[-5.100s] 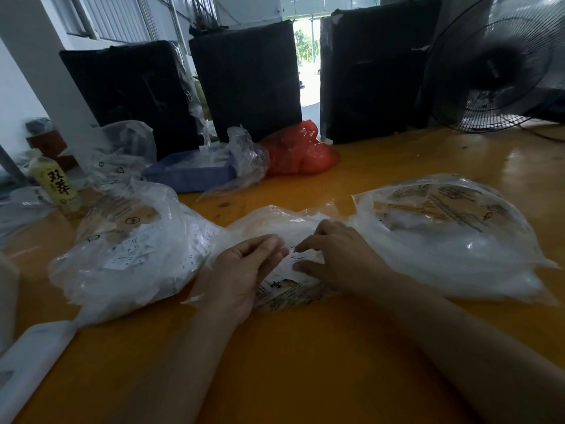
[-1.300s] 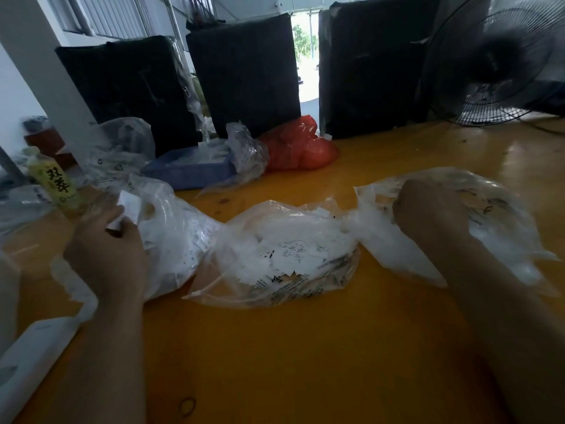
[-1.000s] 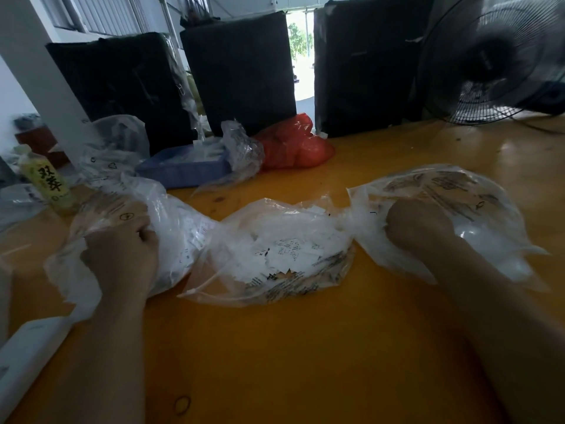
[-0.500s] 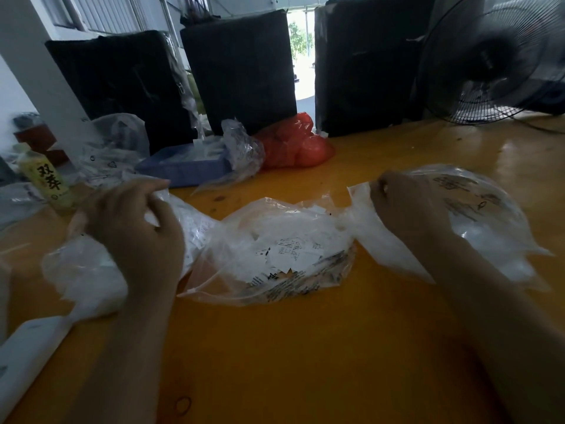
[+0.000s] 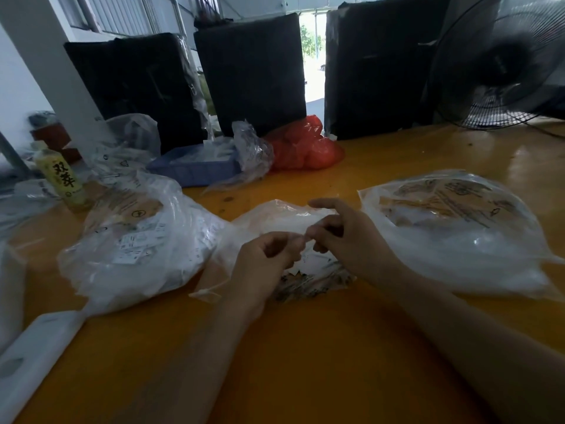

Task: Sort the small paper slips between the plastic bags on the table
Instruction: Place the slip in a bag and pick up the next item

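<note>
Your left hand [image 5: 269, 261] and right hand [image 5: 345, 237] meet fingertip to fingertip over the middle bag [image 5: 284, 218], fingers curled in toward each other. Something pale sits between the tips, but the blur hides whether either grip actually pinches a slip, so I cannot tell what they hold. Under your hands, the middle bag lies flat on the yellow bench [image 5: 305, 362], with printed paper slips [image 5: 312, 264] showing just below your fingers. The left bag [image 5: 137, 249] bulges beside it, touching its edge, small white slips visible through the plastic. The right bag [image 5: 458, 234] lies on the other side, close to your right wrist, its contents a white mass. Farther back stand a blue tray [image 5: 195, 169] with a crumpled clear bag at its end, a red bag [image 5: 305, 148], and a yellow bottle [image 5: 61, 179] at the far left. Three black cases [image 5: 250, 71] line the back edge, and a fan [image 5: 504, 62] stands at the right
</note>
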`<state>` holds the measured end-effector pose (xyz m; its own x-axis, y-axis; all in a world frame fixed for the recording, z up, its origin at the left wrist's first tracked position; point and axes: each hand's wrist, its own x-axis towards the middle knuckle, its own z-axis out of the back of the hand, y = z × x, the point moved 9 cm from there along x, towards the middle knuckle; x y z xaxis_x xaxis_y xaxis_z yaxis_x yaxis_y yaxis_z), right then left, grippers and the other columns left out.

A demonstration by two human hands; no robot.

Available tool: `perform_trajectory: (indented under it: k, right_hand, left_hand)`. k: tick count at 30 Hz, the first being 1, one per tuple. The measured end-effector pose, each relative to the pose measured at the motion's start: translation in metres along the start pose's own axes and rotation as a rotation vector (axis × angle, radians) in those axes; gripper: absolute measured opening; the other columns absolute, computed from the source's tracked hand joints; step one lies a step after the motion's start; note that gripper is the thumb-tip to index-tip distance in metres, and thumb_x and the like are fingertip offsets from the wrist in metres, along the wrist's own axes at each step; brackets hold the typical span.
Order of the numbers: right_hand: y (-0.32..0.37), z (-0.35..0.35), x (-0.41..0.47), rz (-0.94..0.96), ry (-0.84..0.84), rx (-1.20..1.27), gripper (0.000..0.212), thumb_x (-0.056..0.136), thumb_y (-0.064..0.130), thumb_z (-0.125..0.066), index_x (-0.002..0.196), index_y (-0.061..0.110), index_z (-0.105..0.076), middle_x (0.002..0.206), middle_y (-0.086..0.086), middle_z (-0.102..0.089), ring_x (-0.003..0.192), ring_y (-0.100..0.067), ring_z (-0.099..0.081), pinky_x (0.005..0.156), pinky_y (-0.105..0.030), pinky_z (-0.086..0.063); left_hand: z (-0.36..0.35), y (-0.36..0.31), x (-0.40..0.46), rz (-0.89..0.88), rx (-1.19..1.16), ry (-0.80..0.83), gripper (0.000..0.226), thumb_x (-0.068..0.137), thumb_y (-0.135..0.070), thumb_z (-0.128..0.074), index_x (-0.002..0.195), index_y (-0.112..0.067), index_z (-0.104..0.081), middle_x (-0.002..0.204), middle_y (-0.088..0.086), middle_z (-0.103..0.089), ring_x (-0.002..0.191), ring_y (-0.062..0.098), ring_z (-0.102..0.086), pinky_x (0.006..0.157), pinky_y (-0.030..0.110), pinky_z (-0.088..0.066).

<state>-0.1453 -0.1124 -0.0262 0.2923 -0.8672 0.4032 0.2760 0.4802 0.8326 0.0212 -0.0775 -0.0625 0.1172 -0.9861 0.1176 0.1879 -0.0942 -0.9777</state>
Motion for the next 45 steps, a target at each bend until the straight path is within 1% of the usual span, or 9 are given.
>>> perform_trajectory:
  k: [3,8,14,18,24,29,33,38,45]
  right_hand:
    - [-0.002,-0.002,0.000,-0.019,0.023,0.012,0.040,0.097,0.031,-0.068,0.135,0.030,-0.055,0.092,0.016,-0.077,0.080,-0.004,-0.073,0.075,-0.022,-0.059]
    - [-0.006,0.001,0.000,-0.074,0.042,0.049,0.016,0.096,0.034,-0.068,0.109,0.027,-0.070,0.086,0.011,-0.076,0.073,-0.006,-0.070,0.068,-0.018,-0.056]
    - [-0.005,0.004,0.001,-0.054,0.025,0.037,0.007,0.095,0.031,-0.071,0.093,0.024,-0.071,0.083,0.010,-0.074,0.071,-0.006,-0.066,0.066,-0.017,-0.055]
    - [-0.004,0.006,0.001,-0.039,-0.015,0.035,0.014,0.098,0.034,-0.065,0.093,0.022,-0.068,0.082,0.010,-0.075,0.066,-0.012,-0.066,0.062,-0.021,-0.055]
    - [-0.007,0.002,0.001,-0.057,0.027,0.008,0.015,0.097,0.039,-0.065,0.093,0.024,-0.067,0.084,0.013,-0.074,0.070,-0.006,-0.067,0.063,-0.016,-0.052]
    - [-0.006,-0.011,0.001,0.001,0.087,-0.250,0.017,0.099,0.041,-0.062,0.089,0.029,-0.068,0.080,0.013,-0.069,0.072,-0.007,-0.064,0.062,-0.021,-0.051]
    - [-0.005,-0.017,0.003,0.101,0.137,-0.561,0.015,0.101,0.032,-0.061,0.111,0.027,-0.071,0.098,0.015,-0.061,0.080,0.005,-0.051,0.082,-0.025,-0.049]
    - [-0.020,-0.050,-0.003,0.101,0.355,-0.887,0.054,0.096,0.065,-0.047,0.146,0.046,-0.044,0.135,-0.002,-0.043,0.125,-0.022,-0.037,0.102,-0.042,-0.036]
    - [-0.011,-0.049,-0.003,0.115,0.334,-0.850,0.038,0.091,0.065,-0.058,0.119,0.041,-0.065,0.125,0.004,-0.047,0.120,-0.019,-0.038,0.100,-0.042,-0.034]
  left_hand:
    - [0.006,0.001,0.002,0.020,-0.033,-0.041,0.006,0.096,-0.026,-0.076,0.100,-0.024,-0.080,0.094,-0.006,-0.081,0.088,0.008,-0.077,0.073,0.019,-0.059]
    - [-0.003,0.005,0.000,0.085,0.029,0.100,0.008,0.093,-0.033,-0.078,0.095,-0.025,-0.081,0.097,-0.003,-0.081,0.089,0.010,-0.076,0.072,0.020,-0.058]
    - [-0.002,0.007,0.002,0.106,-0.082,0.081,0.024,0.094,-0.033,-0.076,0.107,-0.013,-0.075,0.102,0.001,-0.082,0.095,0.015,-0.078,0.073,0.023,-0.059]
    - [-0.003,0.006,0.002,0.111,-0.202,0.105,0.047,0.074,-0.039,-0.082,0.108,-0.008,-0.073,0.103,0.008,-0.082,0.095,0.020,-0.078,0.078,0.029,-0.062]
    - [0.006,0.005,0.006,0.119,-0.441,-0.005,0.003,0.093,-0.012,-0.074,0.094,-0.015,-0.072,0.106,0.010,-0.081,0.096,0.020,-0.079,0.074,0.025,-0.062]
    - [0.007,0.000,0.007,0.107,-0.683,-0.035,0.007,0.086,-0.011,-0.074,0.090,-0.016,-0.070,0.099,0.009,-0.081,0.095,0.022,-0.079,0.078,0.031,-0.064]
    - [0.014,0.002,0.008,0.117,-0.731,-0.079,0.022,0.097,0.001,-0.065,0.084,-0.016,-0.073,0.088,0.006,-0.078,0.090,0.021,-0.079,0.076,0.032,-0.065]
    - [0.010,0.004,0.006,0.156,-0.682,-0.050,0.027,0.097,-0.004,-0.068,0.080,-0.021,-0.081,0.086,0.000,-0.076,0.090,0.020,-0.079,0.076,0.034,-0.064]
    - [0.008,0.007,0.003,0.219,-0.658,-0.068,0.013,0.081,-0.015,-0.081,0.090,-0.023,-0.086,0.102,0.001,-0.082,0.090,0.016,-0.080,0.060,0.024,-0.059]
